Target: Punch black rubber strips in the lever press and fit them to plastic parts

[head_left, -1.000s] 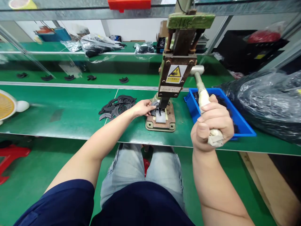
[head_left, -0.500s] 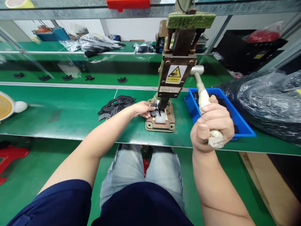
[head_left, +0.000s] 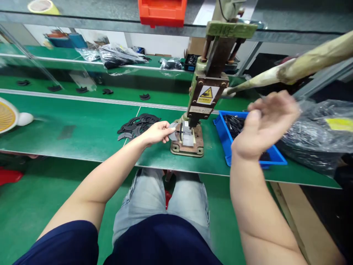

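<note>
My left hand point(head_left: 160, 132) pinches a curved dark plastic piece point(head_left: 173, 131) between thumb and fingers, at the left side of the press base point(head_left: 187, 150). A thin black curved strip point(head_left: 181, 131) stands beside it at the fixture. Above is the hand press point(head_left: 205, 92), its ram over the fixture. My right hand point(head_left: 266, 121) is off the press lever point(head_left: 298, 64), blurred, fingers loosely bent and thumb apart, with nothing in it. The lever slants up to the upper right. A pile of curved dark pieces point(head_left: 138, 125) lies left of the press.
Right of the press, a blue bin point(head_left: 227, 141) holds thin black parts. A plastic-wrapped bundle point(head_left: 317, 129) sits beyond it. Several curved pieces point(head_left: 144, 96) lie spaced along the rear strip. An overhead shelf carries a red bin point(head_left: 162, 13); a yellow-and-white round object point(head_left: 9, 117) stands left.
My right hand has let go of the lever, whose handle has swung up. My left hand has drawn the curved piece slightly left, away from the ram.
</note>
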Demonstrator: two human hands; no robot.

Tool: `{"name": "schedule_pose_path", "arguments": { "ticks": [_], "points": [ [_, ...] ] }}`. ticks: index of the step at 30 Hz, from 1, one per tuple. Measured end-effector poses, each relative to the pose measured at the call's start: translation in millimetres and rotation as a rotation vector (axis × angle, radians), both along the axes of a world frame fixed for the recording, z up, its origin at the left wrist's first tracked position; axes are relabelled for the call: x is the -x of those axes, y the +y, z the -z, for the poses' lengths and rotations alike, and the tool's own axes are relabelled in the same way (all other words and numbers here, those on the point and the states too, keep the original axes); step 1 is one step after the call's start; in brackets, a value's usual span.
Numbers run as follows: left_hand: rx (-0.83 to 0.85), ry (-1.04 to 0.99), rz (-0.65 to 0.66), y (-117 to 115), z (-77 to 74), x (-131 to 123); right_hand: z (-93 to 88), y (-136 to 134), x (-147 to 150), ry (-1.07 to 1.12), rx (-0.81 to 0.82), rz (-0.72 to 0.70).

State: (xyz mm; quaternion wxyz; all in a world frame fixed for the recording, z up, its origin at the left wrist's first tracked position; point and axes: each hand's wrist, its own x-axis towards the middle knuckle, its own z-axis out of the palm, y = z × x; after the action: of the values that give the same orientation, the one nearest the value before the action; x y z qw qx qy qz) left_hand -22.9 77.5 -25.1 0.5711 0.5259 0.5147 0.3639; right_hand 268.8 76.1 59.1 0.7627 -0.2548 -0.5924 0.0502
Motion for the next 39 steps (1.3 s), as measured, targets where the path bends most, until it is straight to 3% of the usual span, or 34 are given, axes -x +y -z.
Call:
{"name": "schedule_pose_path", "arguments": {
  "ticks": [1,2,5,8,12,19,24,30,32,35,37,39],
  "points": [
    [-0.009,-0.004,0.013,-7.1,-4.3,4.4,23.7,-1.3,4.6,-0.009,0.053,-0.004],
    [-0.019,-0.016,0.027,-14.1,-8.6,7.8,48.7,-4.2,10.7,-0.053,0.221,-0.064],
    [-0.046,-0.064,0.058,-34.0,-19.8,11.3,111.2,-20.9,35.8,-0.197,0.651,-0.379],
    [-0.027,-0.085,0.099,-50.0,-26.1,6.4,135.9,-38.9,61.9,-0.184,0.802,-0.549],
    [-0.014,-0.08,0.136,-63.7,-27.0,-1.1,133.4,-52.5,80.5,-0.156,0.811,-0.571],
    [-0.036,-0.019,0.149,-71.3,-31.6,-1.9,136.8,-68.8,80.7,-0.246,0.726,-0.443],
    [0.021,-0.017,0.2,-63.4,-34.0,-2.5,130.4,-72.3,76.5,-0.325,0.676,-0.41],
    [0.001,0.127,0.184,-47.5,-27.5,5.1,109.8,-64.9,66.9,-0.648,0.495,-0.271],
    [-0.131,0.194,0.089,-44.9,-23.3,7.7,107.2,-63.3,65.1,-0.701,0.436,-0.226],
    [-0.492,0.365,-0.194,-44.3,-16.0,9.7,107.6,-61.1,65.2,-0.732,0.372,-0.157],
    [-0.629,0.411,-0.2,-45.9,-10.3,8.5,109.0,-59.1,66.5,-0.735,0.336,-0.142],
    [-0.632,0.353,-0.097,-48.3,-3.6,5.0,110.5,-56.7,68.2,-0.745,0.308,-0.137]
  ]
}}
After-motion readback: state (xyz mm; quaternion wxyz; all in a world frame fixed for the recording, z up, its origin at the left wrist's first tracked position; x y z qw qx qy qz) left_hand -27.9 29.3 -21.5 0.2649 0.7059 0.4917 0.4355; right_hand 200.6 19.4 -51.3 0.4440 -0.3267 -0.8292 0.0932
